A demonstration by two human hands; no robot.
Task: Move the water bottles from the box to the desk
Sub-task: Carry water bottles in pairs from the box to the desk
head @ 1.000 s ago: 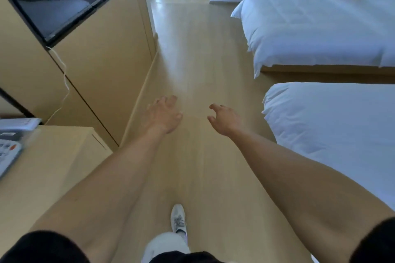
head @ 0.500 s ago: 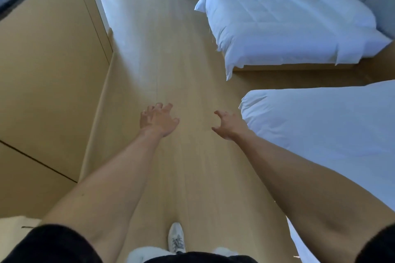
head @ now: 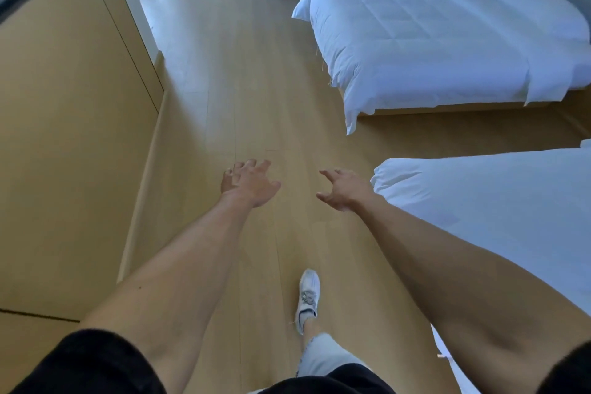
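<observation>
Wooden floor (head: pixel 256 89) beneath empty left hand (head: pixel 248 184) and right hand (head: pixel 343 190), fingers spread.

You wear a black short-sleeved top (head: pixel 80 365), so both forearms are bare down to your left hand (head: pixel 251 184) and right hand (head: pixel 343 189). On your leg there are light, pale-blue trousers with a frayed hem (head: pixel 319 358), and on the foot a white lace-up sneaker (head: pixel 308 296) with a short white sock.
</observation>
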